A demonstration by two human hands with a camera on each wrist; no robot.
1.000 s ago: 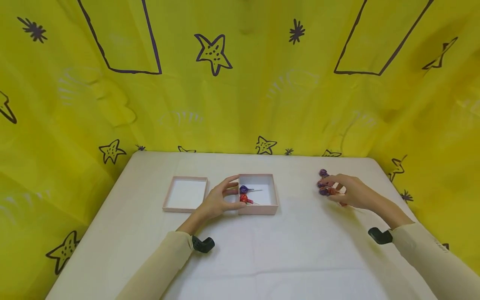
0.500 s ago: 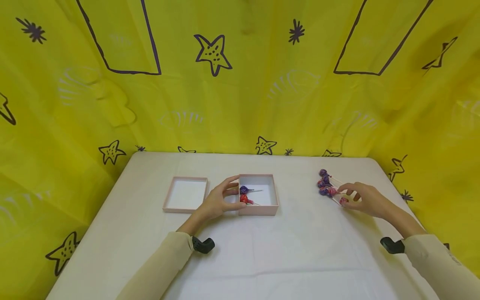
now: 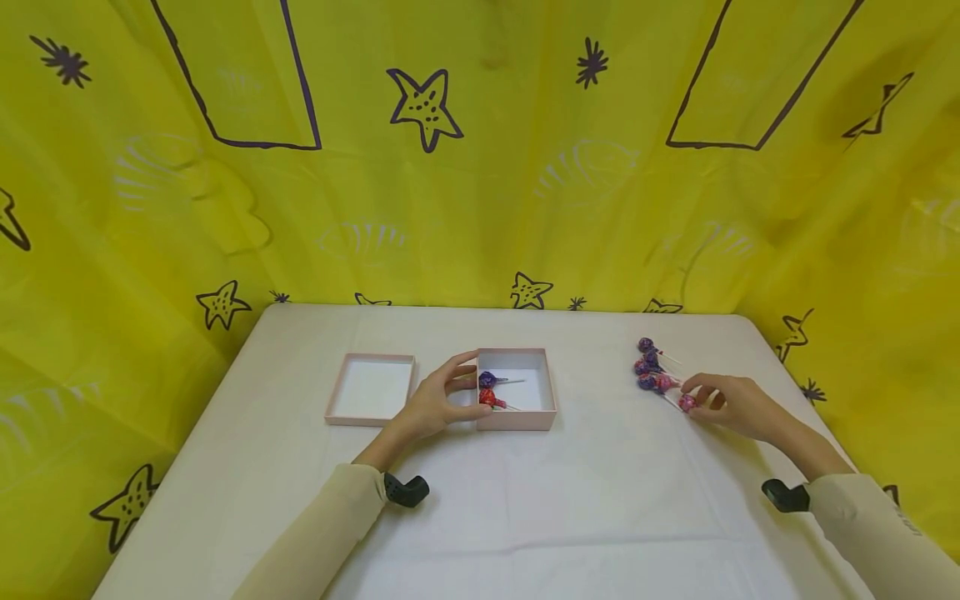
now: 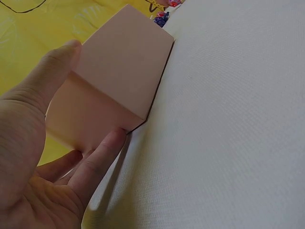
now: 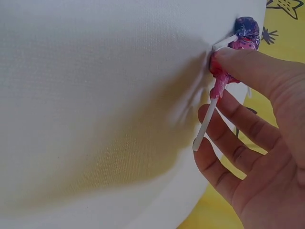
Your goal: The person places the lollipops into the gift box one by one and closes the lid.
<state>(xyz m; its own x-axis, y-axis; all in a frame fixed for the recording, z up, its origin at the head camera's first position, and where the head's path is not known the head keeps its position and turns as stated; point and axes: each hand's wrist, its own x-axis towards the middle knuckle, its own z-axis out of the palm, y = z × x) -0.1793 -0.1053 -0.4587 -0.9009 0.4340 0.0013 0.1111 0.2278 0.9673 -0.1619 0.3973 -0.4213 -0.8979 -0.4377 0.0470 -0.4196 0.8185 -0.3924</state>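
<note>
A pale pink open box [image 3: 516, 421] stands mid-table with a purple lollipop [image 3: 487, 380] and a red lollipop [image 3: 488, 397] inside. My left hand [image 3: 435, 402] holds the box's left end, thumb at the near corner and fingers spread along the side. In the left wrist view the box [image 4: 119, 62] hides part of those fingers. On the right, my right hand [image 3: 738, 406] pinches a pink lollipop [image 3: 687, 402] by its wrapped head. Its white stick [image 5: 206, 124] points back toward the palm in the right wrist view. Several purple and pink lollipops [image 3: 649, 363] lie just beyond that hand.
A shallow pink-edged lid [image 3: 372, 388] lies left of the box, its white inside facing up. White cloth [image 3: 585, 500] covers the table. Yellow patterned curtain [image 3: 480, 208] hangs behind the table and at both sides.
My right hand has drawn back rightward and toward me from over the lollipop cluster, and its fingers have come to the pink lollipop. The left hand and box have stayed put.
</note>
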